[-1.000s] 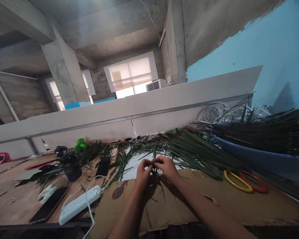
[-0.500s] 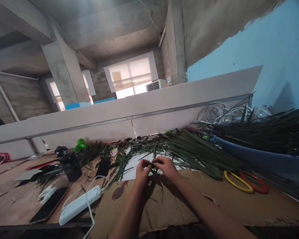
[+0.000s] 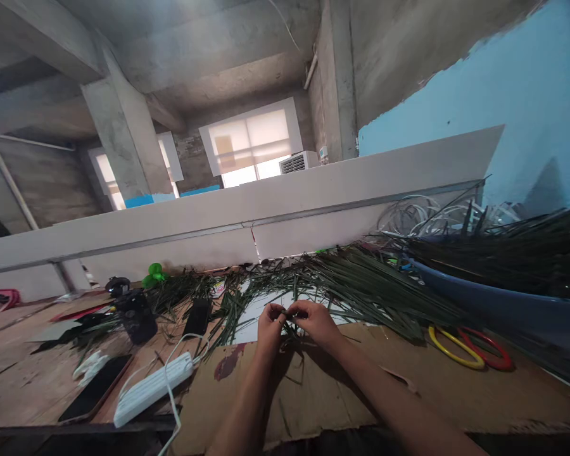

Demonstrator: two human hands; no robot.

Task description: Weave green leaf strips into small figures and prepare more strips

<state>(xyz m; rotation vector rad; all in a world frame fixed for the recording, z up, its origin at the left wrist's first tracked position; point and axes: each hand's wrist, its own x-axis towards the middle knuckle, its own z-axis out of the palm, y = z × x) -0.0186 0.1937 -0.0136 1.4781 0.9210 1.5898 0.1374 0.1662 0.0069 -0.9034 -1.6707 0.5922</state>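
Observation:
My left hand (image 3: 270,326) and my right hand (image 3: 315,322) meet above the far edge of a cardboard sheet (image 3: 323,392). Both are closed in a pinch on a small bunch of green leaf strips (image 3: 292,332), whose loose ends hang below the fingers. The fingertips hide most of what they grip. Just beyond lies a white sheet (image 3: 254,323) strewn with cut strips. A thick heap of long green leaves (image 3: 380,291) spreads to the right of my right hand.
Scissors with yellow and red handles (image 3: 456,358) lie at right, before a blue basin (image 3: 494,304) full of leaves. To the left are a power strip (image 3: 154,386), a phone (image 3: 95,389), another dark phone (image 3: 198,315) and a dark bottle (image 3: 135,316). A white partition (image 3: 304,202) stands behind.
My fingertips have shifted slightly around the strips, and the hanging ends lie differently. Both hands stay in nearly the same place. The view has moved very slightly.

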